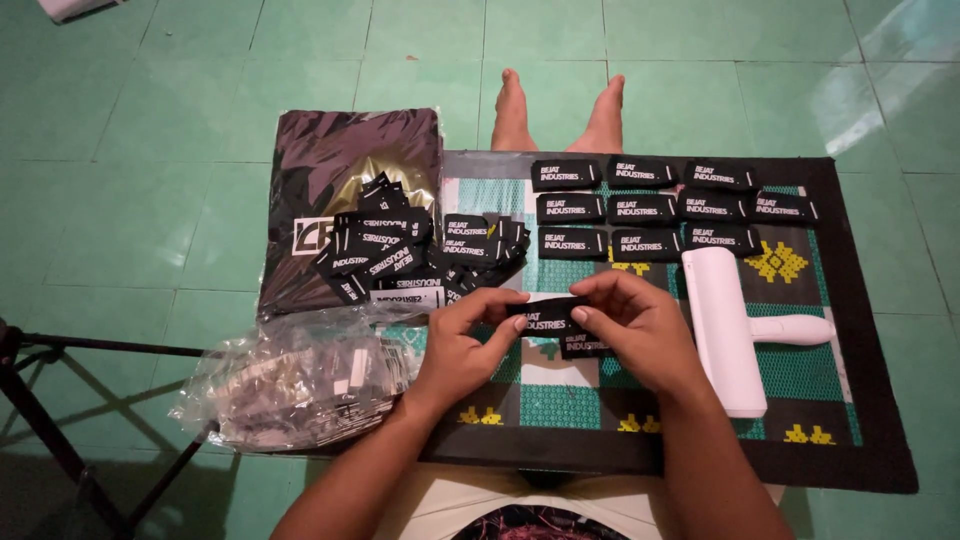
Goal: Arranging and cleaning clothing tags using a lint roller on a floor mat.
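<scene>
While both hands meet over the patterned mat (pixel 860 400), the left hand (pixel 462 340) and the right hand (pixel 640 330) hold one black woven label (pixel 545 318) between them, the fingers (pixel 500 300) of each hand pinching one end. It hangs just above another label lying on the mat, near the middle. To the far side, finished labels (pixel 640 208) lie in neat rows; a loose pile of labels (pixel 400 255) sits to the left, and a white lint roller (pixel 725 330) to the right. I think a light, even pinch at the edges keeps the label flat and straight.
</scene>
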